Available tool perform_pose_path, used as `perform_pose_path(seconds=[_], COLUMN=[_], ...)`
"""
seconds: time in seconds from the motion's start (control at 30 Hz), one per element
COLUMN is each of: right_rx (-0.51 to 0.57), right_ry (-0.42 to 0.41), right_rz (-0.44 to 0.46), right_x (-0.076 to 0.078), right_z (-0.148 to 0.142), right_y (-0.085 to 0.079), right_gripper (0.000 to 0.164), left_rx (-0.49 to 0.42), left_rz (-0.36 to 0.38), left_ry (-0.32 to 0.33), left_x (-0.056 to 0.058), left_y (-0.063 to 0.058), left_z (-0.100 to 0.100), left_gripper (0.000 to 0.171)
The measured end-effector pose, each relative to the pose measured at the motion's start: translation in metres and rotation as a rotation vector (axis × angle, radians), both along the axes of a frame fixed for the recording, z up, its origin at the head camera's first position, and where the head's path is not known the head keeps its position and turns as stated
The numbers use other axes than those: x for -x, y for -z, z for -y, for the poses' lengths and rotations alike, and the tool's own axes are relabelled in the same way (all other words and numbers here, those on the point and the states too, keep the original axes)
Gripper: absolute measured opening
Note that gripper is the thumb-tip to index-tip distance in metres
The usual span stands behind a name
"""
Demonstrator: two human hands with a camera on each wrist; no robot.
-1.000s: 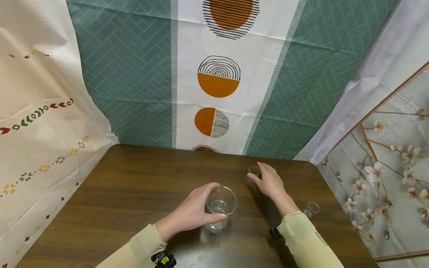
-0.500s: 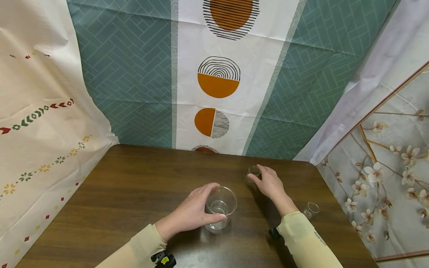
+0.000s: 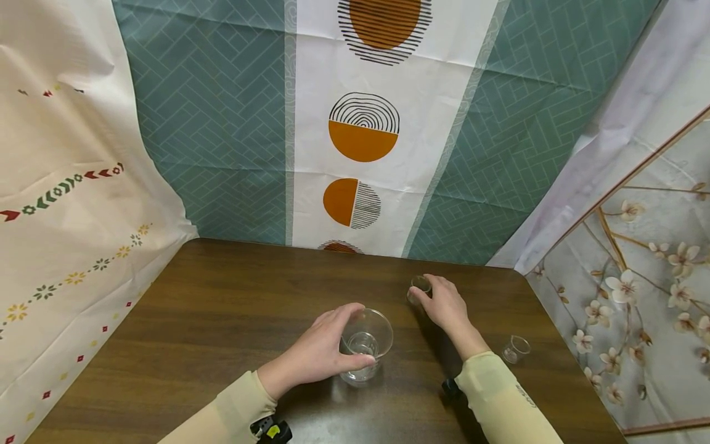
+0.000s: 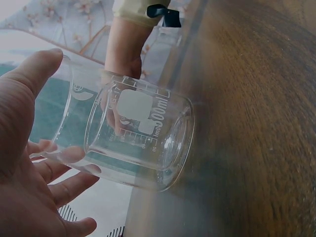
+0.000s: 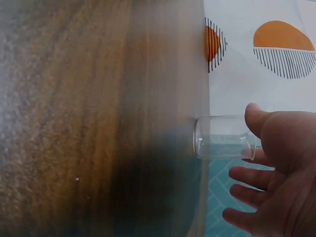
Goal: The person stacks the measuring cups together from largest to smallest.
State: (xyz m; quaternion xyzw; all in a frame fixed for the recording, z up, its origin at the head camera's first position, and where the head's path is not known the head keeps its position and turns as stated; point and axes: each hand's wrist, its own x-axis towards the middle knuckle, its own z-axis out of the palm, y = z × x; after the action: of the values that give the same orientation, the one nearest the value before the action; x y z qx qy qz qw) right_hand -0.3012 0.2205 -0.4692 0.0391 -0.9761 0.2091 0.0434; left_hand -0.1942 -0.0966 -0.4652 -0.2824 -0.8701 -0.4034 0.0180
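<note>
My left hand (image 3: 316, 345) holds a large clear glass beaker (image 3: 379, 327) at its rim, thumb on the near side and fingers round the far side. A smaller beaker (image 4: 113, 143) sits nested inside it; white markings and a scale show through the glass in the left wrist view. At the back right of the table, my right hand (image 3: 446, 303) pinches the rim of a small clear beaker (image 5: 222, 137) between thumb and index finger, its other fingers spread loosely. This small beaker stands upright, its base at the tabletop.
Another small glass beaker (image 3: 516, 349) stands to the right of my right forearm, close to the right table edge. The brown wooden table (image 3: 222, 302) meets a patterned teal and white curtain (image 3: 233, 123) at the back. Printed cloths hang along both sides.
My right hand has drawn very slightly toward me and its forearm has shifted a little left. The left hand and the large beaker have stayed in place.
</note>
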Motion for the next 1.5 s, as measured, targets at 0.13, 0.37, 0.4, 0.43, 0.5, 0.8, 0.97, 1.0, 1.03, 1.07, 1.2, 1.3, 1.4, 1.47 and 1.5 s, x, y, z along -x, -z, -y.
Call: perform_pose_path(seconds=[0.13, 0.37, 0.4, 0.43, 0.5, 0.8, 0.97, 1.0, 1.03, 1.07, 1.2, 1.3, 1.4, 1.47, 1.5], right_rx=[0.000, 0.016, 0.020, 0.023, 0.029, 0.037, 0.036, 0.037, 0.037, 0.038, 0.041, 0.047, 0.049, 0.048, 0.046], right_ry=[0.009, 0.011, 0.009, 0.008, 0.007, 0.009, 0.010, 0.011, 0.011, 0.011, 0.013, 0.013, 0.011, 0.011, 0.010], right_rz=[-0.022, -0.041, -0.042, -0.043, -0.046, -0.049, -0.051, -0.052, -0.054, -0.054, -0.056, -0.054, -0.052, -0.051, -0.052], right_x=[-0.0002, -0.0018, -0.0022, -0.0025, -0.0029, -0.0051, -0.0058, -0.0060, -0.0062, -0.0063, -0.0064, -0.0066, -0.0073, -0.0076, -0.0078], right_z=[-0.0011, -0.0027, -0.0029, -0.0032, -0.0039, -0.0048, -0.0050, -0.0050, -0.0050, -0.0050, -0.0051, -0.0053, -0.0051, -0.0056, -0.0057], right_y=[0.0018, 0.0044, 0.0048, 0.0052, 0.0063, 0.0085, 0.0085, 0.0084, 0.0084, 0.0085, 0.0093, 0.0098, 0.0092, 0.0092, 0.0093], right_gripper=[0.067, 0.065, 0.065, 0.065, 0.064, 0.064, 0.064, 0.064, 0.064, 0.064, 0.065, 0.065, 0.065, 0.065, 0.065], left_rx=[0.001, 0.003, 0.003, 0.002, 0.001, -0.001, -0.003, -0.003, -0.004, -0.003, -0.001, 0.000, -0.002, -0.003, -0.003], left_rz=[0.000, 0.007, 0.007, 0.006, 0.003, -0.009, -0.004, -0.004, -0.004, -0.005, -0.013, -0.014, -0.011, -0.006, -0.005], left_ry=[-0.004, -0.008, -0.008, -0.007, -0.007, -0.001, -0.002, -0.002, -0.001, -0.001, 0.003, 0.004, 0.003, 0.002, 0.001], left_x=[-0.0005, -0.0008, -0.0007, -0.0006, -0.0002, -0.0004, -0.0010, -0.0010, -0.0009, -0.0008, -0.0001, 0.0002, 0.0003, 0.0002, 0.0001], left_y=[-0.0011, -0.0011, -0.0010, -0.0008, -0.0003, 0.0008, 0.0003, 0.0001, -0.0001, -0.0001, 0.0001, 0.0007, 0.0013, 0.0017, 0.0018], left_z=[-0.0004, -0.0008, -0.0009, -0.0009, -0.0010, -0.0006, -0.0005, -0.0005, -0.0006, -0.0006, -0.0009, -0.0010, -0.0008, -0.0006, -0.0005], left_gripper=[0.090, 0.090, 0.090, 0.090, 0.090, 0.090, 0.090, 0.090, 0.090, 0.090, 0.090, 0.090, 0.091, 0.091, 0.091])
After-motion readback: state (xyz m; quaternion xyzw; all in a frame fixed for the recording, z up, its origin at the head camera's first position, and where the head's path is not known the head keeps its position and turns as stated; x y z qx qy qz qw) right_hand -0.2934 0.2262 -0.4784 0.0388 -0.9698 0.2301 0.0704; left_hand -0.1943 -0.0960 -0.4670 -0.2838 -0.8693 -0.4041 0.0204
